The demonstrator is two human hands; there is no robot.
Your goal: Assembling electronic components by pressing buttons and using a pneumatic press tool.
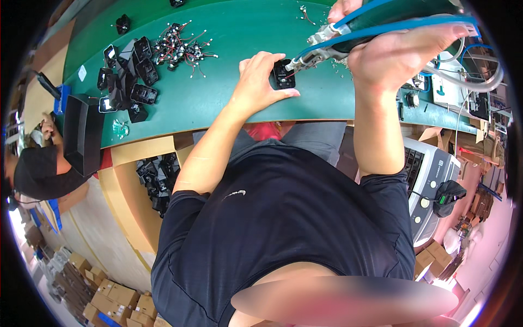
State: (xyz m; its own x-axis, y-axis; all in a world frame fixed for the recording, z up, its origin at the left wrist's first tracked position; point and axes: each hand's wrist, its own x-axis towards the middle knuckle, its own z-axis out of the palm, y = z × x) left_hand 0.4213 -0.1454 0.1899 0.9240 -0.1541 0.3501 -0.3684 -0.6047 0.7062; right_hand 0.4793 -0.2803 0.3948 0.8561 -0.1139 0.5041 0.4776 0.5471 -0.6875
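My left hand [257, 82] steadies a small black plastic housing [285, 82] on the green bench, its fingers and thumb around the left side. My right hand [384, 57] is wrapped about the dark body of a powered screwdriver [321, 53] with blue hoses and a metal nose. The tool slants down to the left, and its tip is at the upper right part of the housing. Whether the tip touches a screw is too small to tell. Fingertips also show beyond the tool body.
Several black housings [131, 76] lie piled left on the green bench [218, 32], beside a tangle of thin wired parts [177, 46]. A cardboard box [122, 201] of black parts stands below. A grey-white machine [430, 185] stands right. Another person [41, 169] sits at far left.
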